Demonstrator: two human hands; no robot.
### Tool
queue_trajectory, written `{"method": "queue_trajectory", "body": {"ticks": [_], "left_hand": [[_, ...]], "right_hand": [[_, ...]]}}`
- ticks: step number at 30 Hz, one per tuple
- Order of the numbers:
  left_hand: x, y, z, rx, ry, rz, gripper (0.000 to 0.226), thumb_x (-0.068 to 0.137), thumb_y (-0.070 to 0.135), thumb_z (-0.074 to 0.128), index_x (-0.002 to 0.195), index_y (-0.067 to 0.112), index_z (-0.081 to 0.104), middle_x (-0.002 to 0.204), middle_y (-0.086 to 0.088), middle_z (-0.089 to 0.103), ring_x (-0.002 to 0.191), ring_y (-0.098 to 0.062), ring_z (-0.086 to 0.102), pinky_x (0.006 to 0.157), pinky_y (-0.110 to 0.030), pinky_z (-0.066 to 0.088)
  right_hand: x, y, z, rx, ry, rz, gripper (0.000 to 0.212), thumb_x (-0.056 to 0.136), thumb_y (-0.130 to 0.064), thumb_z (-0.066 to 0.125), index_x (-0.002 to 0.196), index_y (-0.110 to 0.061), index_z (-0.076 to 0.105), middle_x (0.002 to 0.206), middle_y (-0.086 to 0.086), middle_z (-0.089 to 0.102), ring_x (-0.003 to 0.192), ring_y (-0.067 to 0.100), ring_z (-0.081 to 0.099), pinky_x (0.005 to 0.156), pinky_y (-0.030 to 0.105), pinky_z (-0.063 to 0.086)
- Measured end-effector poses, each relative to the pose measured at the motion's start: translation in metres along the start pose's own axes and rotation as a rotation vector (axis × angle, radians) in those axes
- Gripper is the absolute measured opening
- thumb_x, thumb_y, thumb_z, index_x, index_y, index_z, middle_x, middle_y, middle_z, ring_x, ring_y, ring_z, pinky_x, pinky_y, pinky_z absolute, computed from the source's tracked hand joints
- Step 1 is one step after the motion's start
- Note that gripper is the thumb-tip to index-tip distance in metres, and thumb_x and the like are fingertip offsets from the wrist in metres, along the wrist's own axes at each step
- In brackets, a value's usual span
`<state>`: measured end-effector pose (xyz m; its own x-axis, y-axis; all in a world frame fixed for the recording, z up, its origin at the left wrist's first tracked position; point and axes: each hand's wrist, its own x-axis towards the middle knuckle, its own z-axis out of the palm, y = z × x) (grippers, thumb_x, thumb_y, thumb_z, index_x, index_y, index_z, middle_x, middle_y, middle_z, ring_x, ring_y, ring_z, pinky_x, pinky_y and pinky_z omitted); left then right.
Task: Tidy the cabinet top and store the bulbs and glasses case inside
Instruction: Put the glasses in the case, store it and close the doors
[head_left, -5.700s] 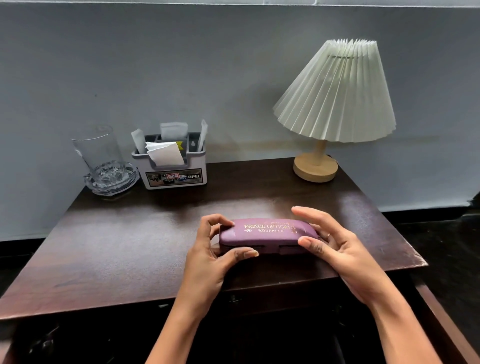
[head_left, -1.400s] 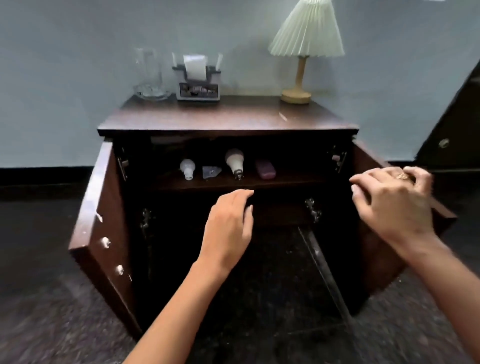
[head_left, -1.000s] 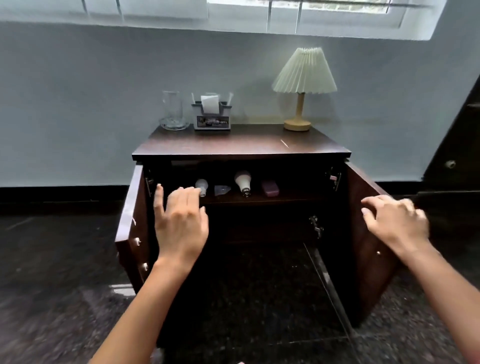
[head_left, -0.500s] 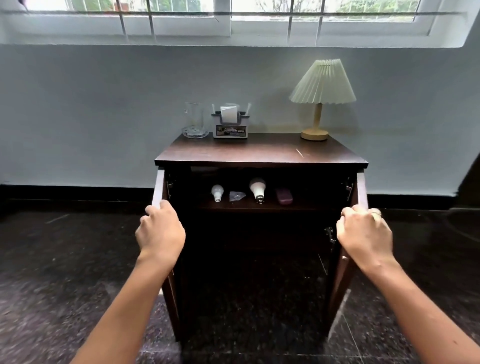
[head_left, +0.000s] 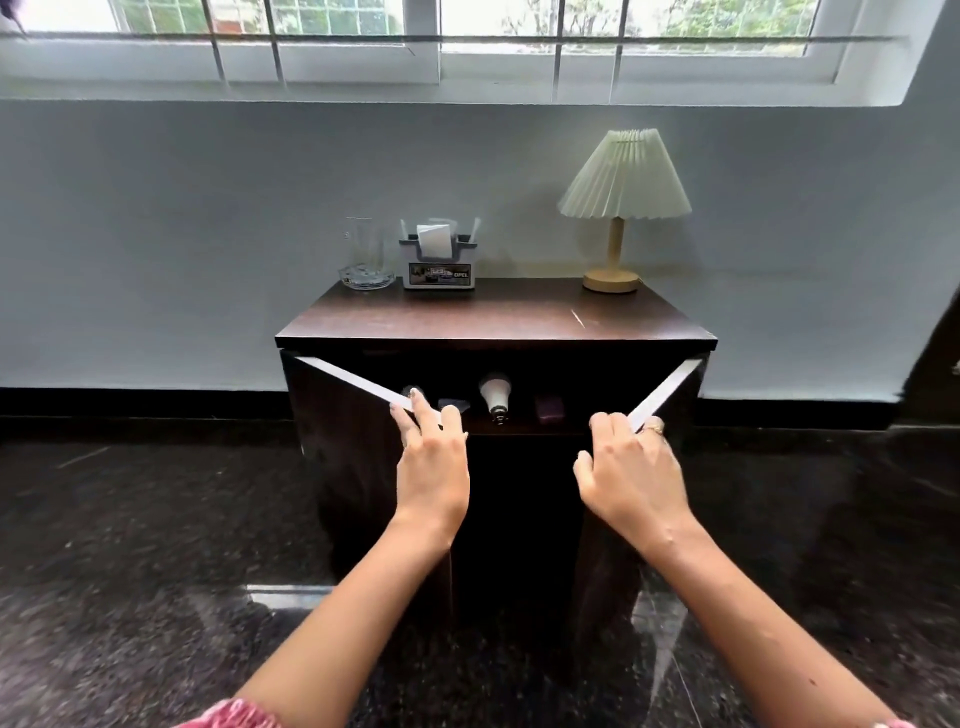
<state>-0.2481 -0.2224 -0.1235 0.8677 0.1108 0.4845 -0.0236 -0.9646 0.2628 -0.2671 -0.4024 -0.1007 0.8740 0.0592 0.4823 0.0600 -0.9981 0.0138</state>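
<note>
Both hands rest on the half-open doors of the dark wooden cabinet, left hand on the left door, right hand on the right door, a white bulb and purple glasses case visible on the shelf between

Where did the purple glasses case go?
The purple glasses case lies inside the cabinet on the upper shelf, at the right end of the row, just right of the big white bulb, seen between the half-closed doors.
</note>
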Motion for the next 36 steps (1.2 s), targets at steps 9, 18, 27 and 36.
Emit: {"method": "queue_trajectory", "body": {"ticks": [9,18,27,36], "left_hand": [[0.032,-0.001,0.028,0.079,0.066,0.444,0.056,0.057,-0.003,0.079,0.111,-0.004,0.062,0.121,-0.022,0.062,0.117,-0.036,0.056,0.098,-0.049,0.045],[0.062,0.001,0.055,0.153,0.08,0.487,0.059,0.078,0.016,0.052,0.132,-0.003,0.038,0.138,-0.019,0.048,0.129,-0.03,0.045,0.114,-0.041,0.025],[0.091,0.003,0.085,0.054,0.188,0.437,0.055,0.083,0.013,0.033,0.136,0.001,0.038,0.143,-0.015,0.043,0.135,-0.025,0.036,0.114,-0.038,0.001],[0.105,-0.009,0.111,-0.009,0.309,0.364,0.063,0.087,0.017,0.032,0.145,0.008,0.009,0.157,-0.006,0.004,0.143,-0.011,-0.013,0.118,-0.031,-0.005]], "right_hand": [[0.028,-0.013,0.043,0.109,0.064,-0.17,0.034,0.087,-0.024,0.051,0.115,-0.006,0.045,0.115,0.014,0.054,0.093,0.059,0.048,0.078,0.055,0.045],[0.063,-0.033,0.08,0.049,0.205,-0.219,0.045,0.087,-0.031,0.031,0.126,-0.013,0.044,0.132,0.005,0.054,0.132,0.032,0.026,0.107,0.044,0.017],[0.1,-0.053,0.112,0.108,0.321,-0.201,0.058,0.084,-0.017,0.027,0.142,-0.005,0.024,0.15,0.013,0.026,0.14,0.021,0.005,0.113,0.039,0.006],[0.129,-0.063,0.137,0.032,0.401,-0.159,0.056,0.089,-0.015,0.027,0.143,-0.004,0.016,0.152,0.015,0.02,0.141,0.024,0.005,0.114,0.041,0.007]]}}
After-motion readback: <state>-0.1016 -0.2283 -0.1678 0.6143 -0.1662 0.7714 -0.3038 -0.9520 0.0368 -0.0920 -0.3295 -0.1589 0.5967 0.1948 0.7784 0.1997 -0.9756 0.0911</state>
